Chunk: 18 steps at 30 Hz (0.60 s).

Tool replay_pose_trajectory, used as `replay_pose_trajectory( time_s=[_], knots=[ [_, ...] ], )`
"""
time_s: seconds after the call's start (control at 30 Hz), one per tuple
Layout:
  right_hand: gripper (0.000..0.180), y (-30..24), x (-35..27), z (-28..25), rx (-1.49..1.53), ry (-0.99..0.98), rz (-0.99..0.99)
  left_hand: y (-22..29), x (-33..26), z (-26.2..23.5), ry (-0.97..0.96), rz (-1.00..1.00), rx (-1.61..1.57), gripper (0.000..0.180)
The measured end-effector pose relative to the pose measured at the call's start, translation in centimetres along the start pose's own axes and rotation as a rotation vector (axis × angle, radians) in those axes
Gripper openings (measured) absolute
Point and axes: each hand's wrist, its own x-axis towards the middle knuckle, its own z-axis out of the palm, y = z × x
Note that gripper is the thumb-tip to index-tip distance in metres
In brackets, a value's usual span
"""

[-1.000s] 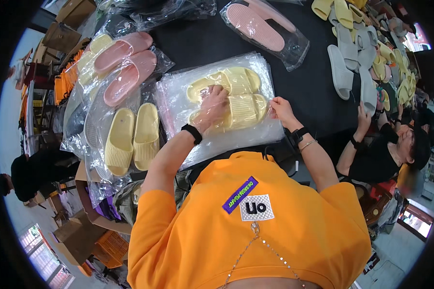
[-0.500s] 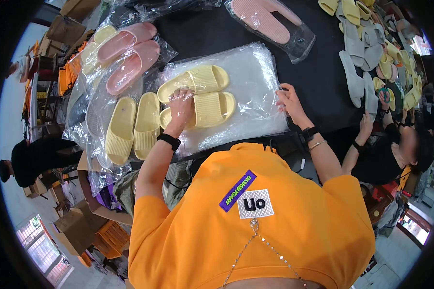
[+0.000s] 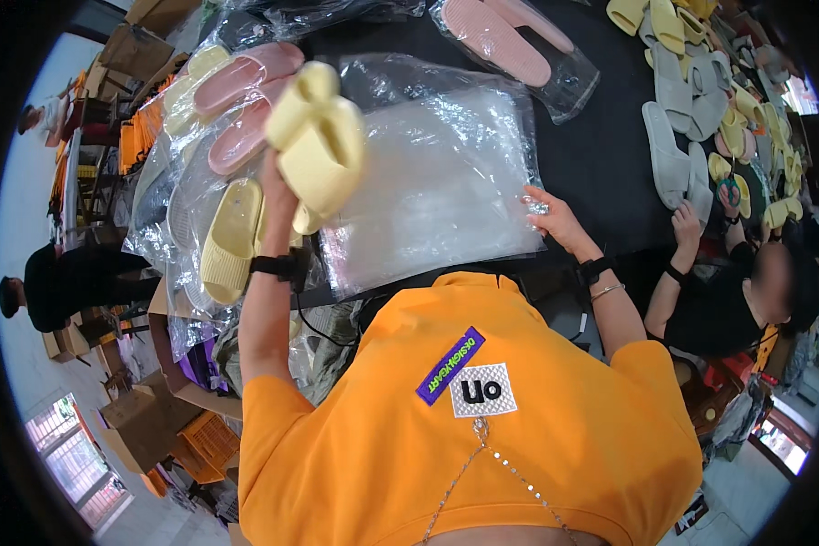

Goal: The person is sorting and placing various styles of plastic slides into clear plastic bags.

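My left hand (image 3: 279,187) is closed around a pair of pale yellow slides (image 3: 320,150), raised over the left side of the table. The pair is tilted and slightly blurred by motion, and it hides part of the hand. My right hand (image 3: 555,221) pinches the right edge of a stack of clear plastic bags (image 3: 428,173) lying in front of me. Beside my left wrist lies another yellow slide (image 3: 230,238); its mate is mostly covered by my forearm. Pink slides (image 3: 246,82) in clear plastic lie just behind the raised pair.
A bagged pink pair (image 3: 500,41) rests at the far side of the black table (image 3: 601,164). Grey slides (image 3: 666,155) and yellow ones crowd the right, where a co-worker's hand (image 3: 687,227) touches a grey one. A cardboard box (image 3: 168,337) stands below the table's left edge.
My left hand has lifted the yellow pair off the bag stack and carried it up and left. The top bag's far edge now spreads farther back. My right hand stays at the stack's edge.
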Motion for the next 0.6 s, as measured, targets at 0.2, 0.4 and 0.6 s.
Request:
replay_pose_trajectory(
  time_s=[0.2,0.4,0.6],
  knots=[
    [0.057,-0.2,0.6,1.6,-0.407,0.060,-0.145,8.8,3.4,-7.1,0.520,0.179,-0.095,0.035],
    [0.053,-1.9,0.9,4.1,-0.781,0.097,-0.226,19.8,0.7,-5.0,0.272,0.050,-0.400,0.035],
    [0.041,-4.6,-0.2,4.8,-1.141,0.170,-0.120,22.7,-0.4,-1.1,0.146,0.278,0.051,0.044]
  ],
)
